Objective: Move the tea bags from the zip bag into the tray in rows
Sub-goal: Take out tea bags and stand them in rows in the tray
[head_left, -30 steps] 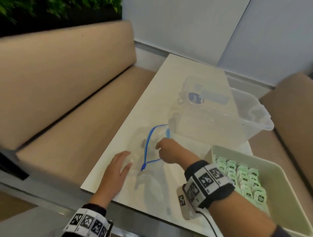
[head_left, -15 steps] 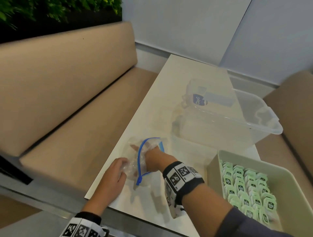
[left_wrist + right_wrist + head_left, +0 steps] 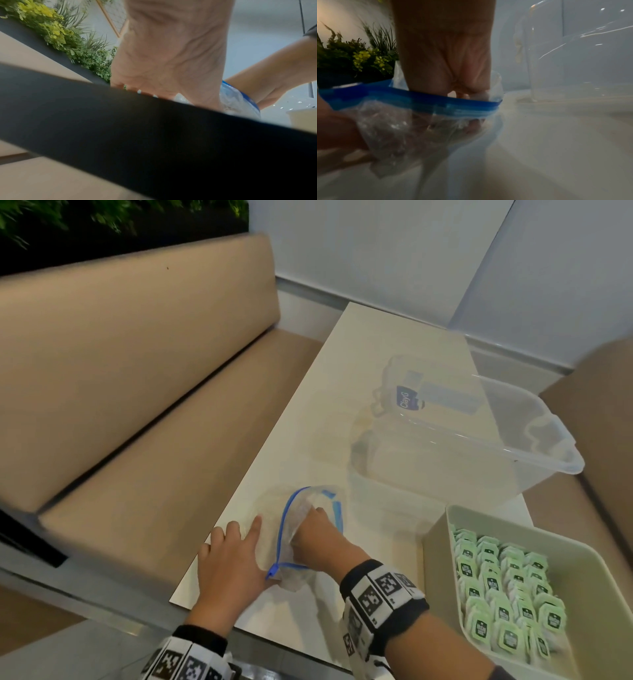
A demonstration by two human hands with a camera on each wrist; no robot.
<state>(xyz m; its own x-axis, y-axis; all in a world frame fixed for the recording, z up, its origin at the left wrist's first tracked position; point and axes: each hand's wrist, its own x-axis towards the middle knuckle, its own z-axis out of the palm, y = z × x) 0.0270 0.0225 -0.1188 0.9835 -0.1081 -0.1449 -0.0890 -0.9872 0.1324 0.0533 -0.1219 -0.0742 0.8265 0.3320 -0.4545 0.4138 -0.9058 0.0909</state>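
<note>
A clear zip bag (image 3: 281, 529) with a blue zip rim lies near the front left of the white table (image 3: 342, 378). My right hand (image 3: 315, 539) is pushed into its open mouth. Seen through the plastic, its fingers (image 3: 471, 125) point down, and I cannot make out a tea bag in them. My left hand (image 3: 229, 563) holds the bag's left side, fingers spread over the crumpled plastic (image 3: 385, 128) and thumb at the zip slider. At the front right, a pale green tray (image 3: 435, 556) holds rows of green tea bags (image 3: 507, 594).
A large clear plastic bin (image 3: 462, 446) stands behind the bag and the tray, with a labelled clear box beyond it. A beige bench (image 3: 154, 440) runs along the table's left edge. A dark table edge (image 3: 154, 142) fills the lower left wrist view.
My right hand has gone from the bag's rim deep into its mouth. My left hand has moved right onto the bag and taken hold of it. The bag now lies nearer the front edge.
</note>
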